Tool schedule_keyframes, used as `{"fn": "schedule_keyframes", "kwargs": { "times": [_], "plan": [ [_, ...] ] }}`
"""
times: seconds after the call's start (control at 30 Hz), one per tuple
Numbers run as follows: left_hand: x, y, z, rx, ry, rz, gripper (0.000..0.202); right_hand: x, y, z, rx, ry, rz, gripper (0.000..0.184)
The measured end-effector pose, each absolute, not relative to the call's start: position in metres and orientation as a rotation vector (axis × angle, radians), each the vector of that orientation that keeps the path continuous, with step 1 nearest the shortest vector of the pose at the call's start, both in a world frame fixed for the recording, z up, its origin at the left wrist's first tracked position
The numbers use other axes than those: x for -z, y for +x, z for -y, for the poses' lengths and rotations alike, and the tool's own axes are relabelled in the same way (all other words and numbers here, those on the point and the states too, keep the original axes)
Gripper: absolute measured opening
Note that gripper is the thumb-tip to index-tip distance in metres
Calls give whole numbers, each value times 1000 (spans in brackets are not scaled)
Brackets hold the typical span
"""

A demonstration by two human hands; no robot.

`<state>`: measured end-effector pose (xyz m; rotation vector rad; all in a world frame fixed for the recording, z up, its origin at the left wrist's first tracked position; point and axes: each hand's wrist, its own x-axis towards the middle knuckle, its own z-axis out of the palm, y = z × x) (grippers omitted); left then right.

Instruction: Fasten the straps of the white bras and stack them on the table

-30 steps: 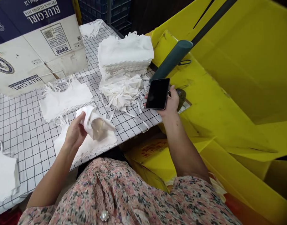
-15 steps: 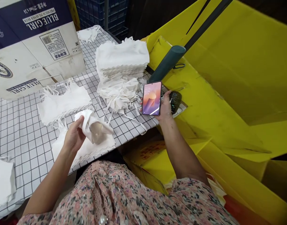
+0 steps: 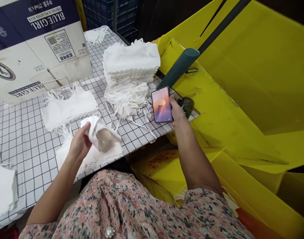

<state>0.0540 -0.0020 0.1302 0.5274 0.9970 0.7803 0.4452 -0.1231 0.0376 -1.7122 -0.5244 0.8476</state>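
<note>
My left hand [image 3: 80, 142] is closed on a bunched white strappy top [image 3: 102, 132], pinching it between thumb and fingers. Below it a flat white garment [image 3: 99, 157] with a wavy hem lies at the table's front edge. In my right hand [image 3: 177, 111] is a smartphone [image 3: 162, 105], its lit screen facing up with an orange and purple wallpaper. The fingers wrap round the phone's sides. Just behind that hand lies a dark shiny object [image 3: 187, 106], partly hidden. A tall stack of folded white tops [image 3: 132, 59] stands beyond, its straps [image 3: 129, 99] hanging loosely towards me.
White tops [image 3: 69, 108] are piled at the middle left, and more garments [image 3: 2, 186] lie at the far left. A beer carton [image 3: 42, 49] stands on the checked table [image 3: 34, 149]. To the right are a green pole [image 3: 178, 68] and yellow sheets [image 3: 253, 83].
The phone has turned slightly in my right hand, and its screen glare is gone. My left hand keeps the bunched top in nearly the same place. The whole view has shifted a little.
</note>
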Motion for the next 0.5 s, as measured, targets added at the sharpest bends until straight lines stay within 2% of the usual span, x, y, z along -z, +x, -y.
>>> {"fn": "schedule_keyframes", "kwargs": {
  "times": [0.1, 0.3, 0.37, 0.5],
  "plan": [
    [-128, 52, 1, -781, 528, -994, 20, -41, 444, 124, -721, -2004, 653, 105],
    [-127, 52, 0, -777, 520, -988, 19, -41, 419, 124, -373, -2573, 926, 77],
    [-128, 52, 1, -767, 532, -972, 20, -39, 410, 121, -265, -2756, 996, 75],
    [-127, 51, 1, -767, 543, -968, 20, -34, 406, 114, -198, -2847, 971, 75]
  ]
}}
